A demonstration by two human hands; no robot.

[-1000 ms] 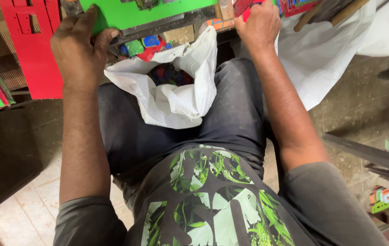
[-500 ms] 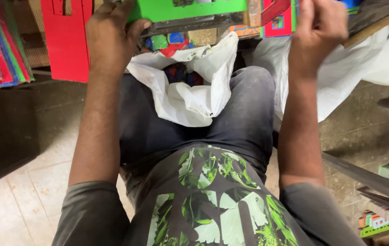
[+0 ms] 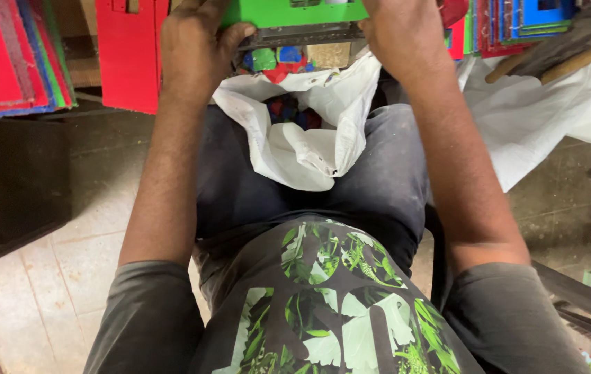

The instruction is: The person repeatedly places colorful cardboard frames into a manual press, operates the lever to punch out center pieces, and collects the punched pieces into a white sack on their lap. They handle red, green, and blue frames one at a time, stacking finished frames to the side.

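Gripping a flat green board point(image 3: 288, 12) at the far edge of the view, the left hand point(image 3: 195, 52) curls round its left end, thumb pressed against the dark, worn strip beneath it. The right hand point(image 3: 403, 34) closes over the board's right end, knuckles up, fingers folded out of sight. The board looks smooth and rigid, with a cut-out slot near its top edge; it sits above the person's knees, straight ahead.

Just below it a white cloth bag point(image 3: 302, 131) lies open on the lap, its woven fabric crumpled and soft, the mouth sagging toward the near side. Inside and at its far rim sit small blocks point(image 3: 285, 62) in blue, green and red, chunky and matte, plus one pale tan piece.

Far left, a stack of thin panels point(image 3: 11, 59) in red, green and blue leans on edge, with square holes cut through the red face. A single red panel point(image 3: 129, 55) stands upright beside the left wrist. Far right, more coloured panels point(image 3: 517, 24) lie stacked, and a white sheet point(image 3: 538, 118) drapes down in loose folds. Dark denim trousers point(image 3: 378, 194) and a leaf-printed shirt fill the near part, above a dusty tiled floor point(image 3: 53, 277).
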